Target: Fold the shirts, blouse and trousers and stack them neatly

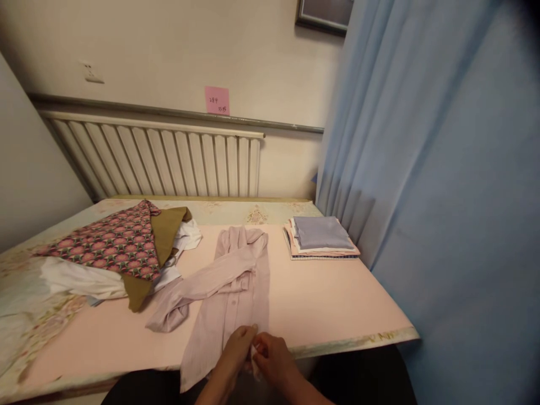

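Note:
A pale lilac button-up shirt (236, 306) lies lengthwise on the pink table cover, one sleeve stretched out to the left and its collar end toward the wall. Part of its lower edge hangs over the table's front. At that hem, my left hand (241, 342) is closed on the fabric. Close beside it, my right hand (270, 355) has its fingers curled and pinches a bit of the shirt's edge. The fingertips of both hands nearly meet, and the cloth between them is partly hidden.
Left of the shirt lies a loose heap of clothes with a patterned cloth (113, 242), an olive garment (169, 225) and white pieces. A folded stack (323, 233) sits at the back right, beside a blue curtain (392, 135). A radiator (169, 157) stands behind the table.

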